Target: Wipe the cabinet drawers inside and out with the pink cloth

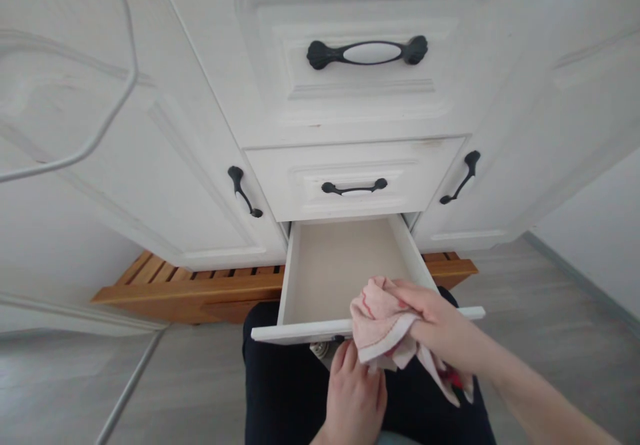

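- Cloth (373,312) bunched in my right grip (436,322), at the pulled-out drawer's (325,272) front edge.
- My left grip (355,392) is at that front; can't tell whether it's holding anything.

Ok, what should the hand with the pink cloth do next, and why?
I'd probably slide the pink cloth along the front edge of the open drawer: the right hand holds it bunched there, and the left hand is close by, just outside the drawer front.

White drawer (325,275) pulled open; pink cloth (373,315), white-hemmed, crumpled over its front edge, seemingly touching.
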### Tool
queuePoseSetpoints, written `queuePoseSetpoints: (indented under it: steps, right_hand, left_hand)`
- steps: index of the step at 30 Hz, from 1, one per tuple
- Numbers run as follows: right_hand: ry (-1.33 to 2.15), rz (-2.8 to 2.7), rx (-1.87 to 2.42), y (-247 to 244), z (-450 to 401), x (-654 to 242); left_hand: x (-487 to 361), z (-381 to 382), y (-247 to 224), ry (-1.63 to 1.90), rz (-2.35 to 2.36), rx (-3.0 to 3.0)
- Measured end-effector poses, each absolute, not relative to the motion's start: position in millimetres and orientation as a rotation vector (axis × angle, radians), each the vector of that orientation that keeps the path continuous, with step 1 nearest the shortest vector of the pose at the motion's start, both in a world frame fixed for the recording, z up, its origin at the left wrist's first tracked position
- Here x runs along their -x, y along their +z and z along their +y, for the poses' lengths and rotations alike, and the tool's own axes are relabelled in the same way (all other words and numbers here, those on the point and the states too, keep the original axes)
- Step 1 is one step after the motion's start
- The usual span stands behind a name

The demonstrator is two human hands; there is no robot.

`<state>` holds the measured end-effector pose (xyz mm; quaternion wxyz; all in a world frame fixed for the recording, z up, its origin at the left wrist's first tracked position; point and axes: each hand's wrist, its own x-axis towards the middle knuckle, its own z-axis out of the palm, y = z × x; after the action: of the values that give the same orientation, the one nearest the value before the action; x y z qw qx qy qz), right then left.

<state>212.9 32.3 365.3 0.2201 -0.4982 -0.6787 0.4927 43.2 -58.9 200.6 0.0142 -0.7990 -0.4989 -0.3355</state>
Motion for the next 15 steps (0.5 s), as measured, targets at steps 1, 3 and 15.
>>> queuePoseSetpoints:
  steps: [1,3,15]
  right_hand:
    - [1.521,-1.811,1.403,367.6,46.3,-211.6]
    - [1.822,-1.624,1.464,363.7,78.4,-204.0]
    - [1.631,-1.573,1.377,271.9,242.8,-41.9]
  left_hand:
    - [-42.5,-58.9,197.8,-1.032,-1.527,2.490]
    - [-41.0,-57.9,189.6,-1.027,-1.463,2.463]
    - [-40.7,-49.2,161.6,-1.069,-1.354,2.298]
